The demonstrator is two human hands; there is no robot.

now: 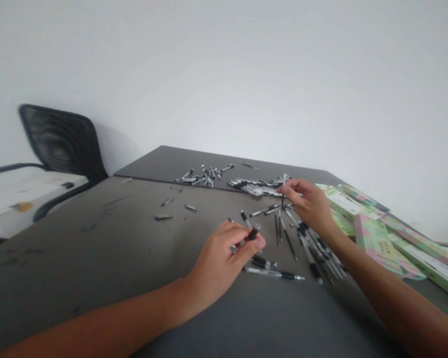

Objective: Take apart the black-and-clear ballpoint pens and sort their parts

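Observation:
My left hand (226,258) pinches a pen barrel (254,230) between thumb and fingers; its black grip end points up and away, and the rest is hidden by the hand. Farther out on the right, my right hand (308,201) is closed on a thin pen refill (282,201), held upright with a clear upper part and a dark lower part. Below it lie loose refills (289,241) and pen parts. A clear pen with a black grip (274,273) rests just right of my left hand. A bundle of pens (319,253) lies beneath my right forearm.
A neat row of pens (256,187) and a heap of pen parts (205,176) lie toward the back of the dark table (108,263). Several small parts (163,217) are scattered left of centre. Green and pink boxes (381,243) cover the right side. A black chair (61,144) stands left.

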